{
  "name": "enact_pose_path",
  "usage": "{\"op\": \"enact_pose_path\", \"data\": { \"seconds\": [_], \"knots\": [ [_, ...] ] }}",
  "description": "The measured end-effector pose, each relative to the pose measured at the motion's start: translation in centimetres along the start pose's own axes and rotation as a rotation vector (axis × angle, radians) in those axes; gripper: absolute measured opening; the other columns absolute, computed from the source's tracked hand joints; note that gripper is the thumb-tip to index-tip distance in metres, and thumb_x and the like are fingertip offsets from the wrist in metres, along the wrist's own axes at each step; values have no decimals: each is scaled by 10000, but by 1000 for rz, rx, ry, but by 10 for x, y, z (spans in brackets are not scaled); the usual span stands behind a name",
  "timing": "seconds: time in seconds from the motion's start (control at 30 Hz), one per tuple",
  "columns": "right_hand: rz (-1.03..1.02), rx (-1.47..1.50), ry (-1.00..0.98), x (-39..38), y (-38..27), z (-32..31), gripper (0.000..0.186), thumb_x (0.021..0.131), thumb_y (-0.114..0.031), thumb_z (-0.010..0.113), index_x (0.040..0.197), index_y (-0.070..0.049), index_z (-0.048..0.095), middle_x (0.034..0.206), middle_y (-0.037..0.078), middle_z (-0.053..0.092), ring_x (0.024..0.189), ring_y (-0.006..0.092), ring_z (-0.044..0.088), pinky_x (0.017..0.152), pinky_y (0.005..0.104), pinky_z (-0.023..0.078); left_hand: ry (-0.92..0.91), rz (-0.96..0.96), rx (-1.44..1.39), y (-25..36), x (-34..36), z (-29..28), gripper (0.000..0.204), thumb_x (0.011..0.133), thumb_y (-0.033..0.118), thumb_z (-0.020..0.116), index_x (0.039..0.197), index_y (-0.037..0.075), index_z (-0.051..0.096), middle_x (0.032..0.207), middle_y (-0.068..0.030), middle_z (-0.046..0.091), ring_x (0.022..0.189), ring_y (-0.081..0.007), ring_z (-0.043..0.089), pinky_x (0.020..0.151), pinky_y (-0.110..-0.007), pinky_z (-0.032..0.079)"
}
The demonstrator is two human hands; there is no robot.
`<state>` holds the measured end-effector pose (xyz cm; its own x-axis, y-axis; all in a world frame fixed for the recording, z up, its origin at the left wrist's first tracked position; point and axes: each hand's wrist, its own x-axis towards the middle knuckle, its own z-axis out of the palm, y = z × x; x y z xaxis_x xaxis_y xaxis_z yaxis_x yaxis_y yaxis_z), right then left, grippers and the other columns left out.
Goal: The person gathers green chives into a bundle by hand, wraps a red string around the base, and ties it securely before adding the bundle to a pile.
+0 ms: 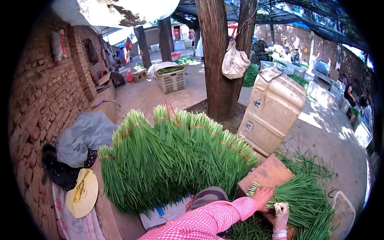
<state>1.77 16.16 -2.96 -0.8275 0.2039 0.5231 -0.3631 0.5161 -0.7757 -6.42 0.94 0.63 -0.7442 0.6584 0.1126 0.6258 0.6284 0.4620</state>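
Observation:
A bundle of garlic chives lies on a wooden board at the lower right, pale cut ends to the left. My bare left hand, in a pink checked sleeve, is wrapped over the bundle near those ends. A thin orange-red tie shows on the stalks beside its fingers. My right hand, in a whitish glove, is closed in a pinch at the bundle's near side. What its fingers hold is hidden. Several tied garlic chive bundles stand packed together to the left, cut ends up, with orange-red ties.
A large tan plastic crate leans past the board, near a tree trunk. Loose chives litter the ground. At left are a brick wall, grey plastic sheet and yellow hat. A clear tub stands right; people sit farther back.

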Motion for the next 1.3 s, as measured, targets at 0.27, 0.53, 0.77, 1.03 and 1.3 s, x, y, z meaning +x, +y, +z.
{"op": "enact_pose_path", "data": {
  "seconds": [0.27,0.53,0.77,1.03,1.3],
  "knots": [
    [605,573,-38,22,-29,5,28,879,-68,492,862,-86,506,736,7,552,430,13,319,373,162,224,-43,0,18,9,8,0,979,506,331,795,1283,-3,301,1146,-154,442,1128,-308,415,931,-468,338],
    [691,742,26,33,-29,9,69,881,-86,505,940,-87,540,739,-13,574,515,25,381,456,166,304,12,-41,63,-10,11,5,995,470,387,807,1256,-8,343,1136,-160,479,1082,-306,457,929,-419,358],
    [665,797,-22,25,-25,-5,222,854,-47,488,1077,-46,496,748,-20,538,580,33,402,518,155,322,7,-6,77,2,20,10,1010,463,395,826,1259,4,342,1109,-146,491,1078,-303,457,923,-421,367],
    [736,772,22,-69,-31,-8,144,853,-92,524,993,-61,526,752,-19,507,635,56,443,577,181,372,18,25,112,-8,16,10,981,456,401,833,1236,25,371,1087,-118,487,1046,-286,458,884,-418,374],
    [873,670,52,-65,-32,-28,309,848,-63,535,1153,-43,490,973,43,585,697,58,490,606,177,409,-135,31,195,-3,16,-12,1132,504,402,818,1364,21,188,1347,-190,296,1257,-348,281,1035,-524,200]
  ]
}}
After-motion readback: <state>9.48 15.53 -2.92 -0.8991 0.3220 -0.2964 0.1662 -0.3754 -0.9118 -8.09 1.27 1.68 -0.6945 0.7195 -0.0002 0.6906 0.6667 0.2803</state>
